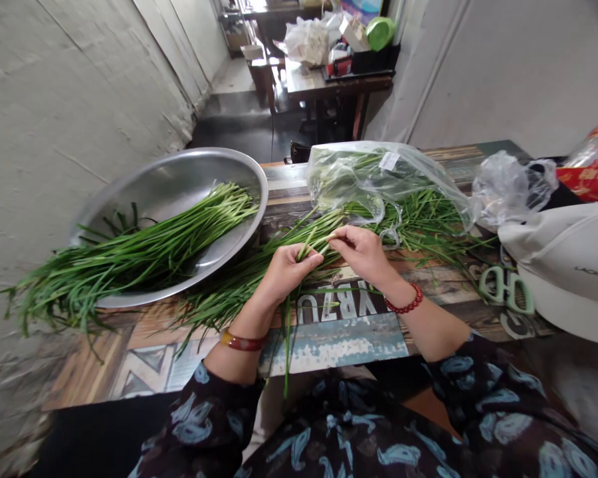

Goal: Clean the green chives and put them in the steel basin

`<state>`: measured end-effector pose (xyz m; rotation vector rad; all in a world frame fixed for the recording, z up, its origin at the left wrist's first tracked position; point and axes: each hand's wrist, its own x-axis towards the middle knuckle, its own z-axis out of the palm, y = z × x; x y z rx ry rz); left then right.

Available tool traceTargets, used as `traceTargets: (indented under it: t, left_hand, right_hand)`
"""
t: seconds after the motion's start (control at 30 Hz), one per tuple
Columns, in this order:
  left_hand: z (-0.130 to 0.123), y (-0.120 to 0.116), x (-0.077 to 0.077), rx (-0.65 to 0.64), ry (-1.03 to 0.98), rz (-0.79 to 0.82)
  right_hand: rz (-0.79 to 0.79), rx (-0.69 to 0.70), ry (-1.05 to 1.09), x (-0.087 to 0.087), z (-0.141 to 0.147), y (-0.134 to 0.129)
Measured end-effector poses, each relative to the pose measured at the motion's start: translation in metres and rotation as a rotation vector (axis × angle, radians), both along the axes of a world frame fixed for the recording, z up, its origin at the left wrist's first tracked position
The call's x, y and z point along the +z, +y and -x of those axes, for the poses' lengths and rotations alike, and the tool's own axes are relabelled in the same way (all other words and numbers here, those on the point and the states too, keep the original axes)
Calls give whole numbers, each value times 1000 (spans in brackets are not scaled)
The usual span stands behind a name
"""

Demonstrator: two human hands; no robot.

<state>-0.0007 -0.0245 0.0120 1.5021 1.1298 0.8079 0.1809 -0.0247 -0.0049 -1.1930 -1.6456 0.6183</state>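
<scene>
My left hand (290, 269) is closed around a few garlic chive stalks (306, 244), whose green leaves hang down past the table's front edge. Close beside it, my right hand (356, 249) pinches the pale ends of the stalks between thumb and forefinger. Behind and below both hands, a loose pile of garlic chives (239, 282) lies across the table. A large steel basin (179, 166) at the left holds a thick bundle of chives (164, 245), with leaves spilling over its rim. More chives lie in and under a clear plastic bag (379, 166) beyond my right hand.
Green-handled scissors (505, 289) lie at the right beside a white cap (568, 265). Behind them are a crumpled plastic bag (508, 186) and a red package (591, 172). The patterned table (339, 338) runs up to a wall (44, 133) on the left. Another table (303, 79) stands farther back.
</scene>
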Motion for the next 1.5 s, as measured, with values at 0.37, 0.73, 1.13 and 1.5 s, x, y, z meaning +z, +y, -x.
traceTargets:
  t: [0.37,0.73,1.13,1.5]
  left_hand:
    - [0,0,1,-17,3,13]
    - [-2,-1,1,7,72,-36]
    - [-3,0,-2,14,99,-51]
    - [-4,-2,1,8,101,-47]
  right_hand:
    - [79,42,58,-4,-9,5]
    - [117,-29,83,-10,-11,9]
    - [-57,77,-101,-3,-2,0]
    - [313,57,466,-16,8,3]
